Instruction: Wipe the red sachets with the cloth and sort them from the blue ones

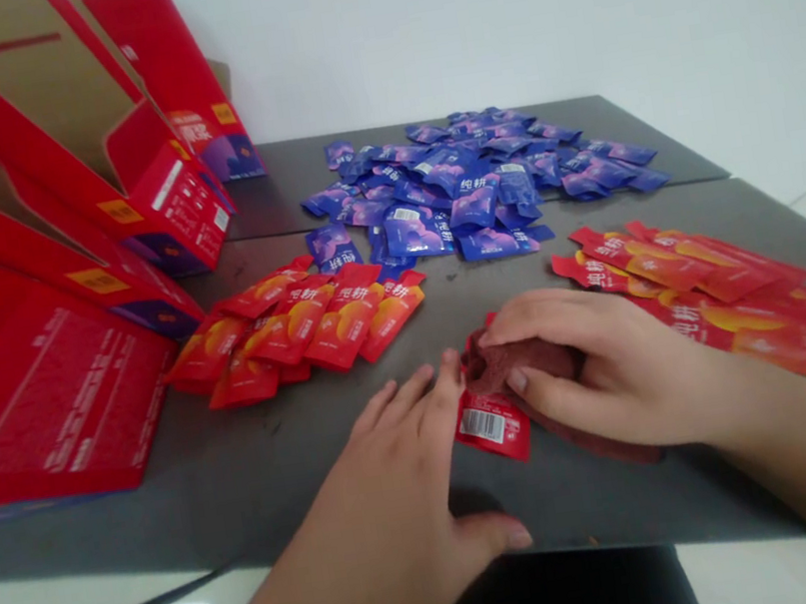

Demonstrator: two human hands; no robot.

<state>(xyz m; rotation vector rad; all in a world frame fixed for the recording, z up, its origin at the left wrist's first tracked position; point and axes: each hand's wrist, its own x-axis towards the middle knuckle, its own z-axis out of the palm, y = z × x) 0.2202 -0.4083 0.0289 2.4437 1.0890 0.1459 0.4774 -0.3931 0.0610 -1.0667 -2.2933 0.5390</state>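
A brown cloth (548, 361) is bunched in my right hand (601, 363), with the thumb and fingers closed around it. The cloth presses on a red sachet (493, 425) lying on the grey table; its barcode end shows and the rest is covered. My left hand (419, 461) is spread beside that sachet, fingertips near its left edge, holding nothing. A group of red-orange sachets (300, 322) lies beyond my left fingers. More red-orange sachets (719, 285) are stacked to the right, partly behind my right forearm.
A large heap of blue-purple sachets (474, 195) covers the far middle of the table (304, 448). Several open red cardboard boxes (45, 396) stand along the left side, their tan insides showing. A white wall (518, 12) rises behind the table.
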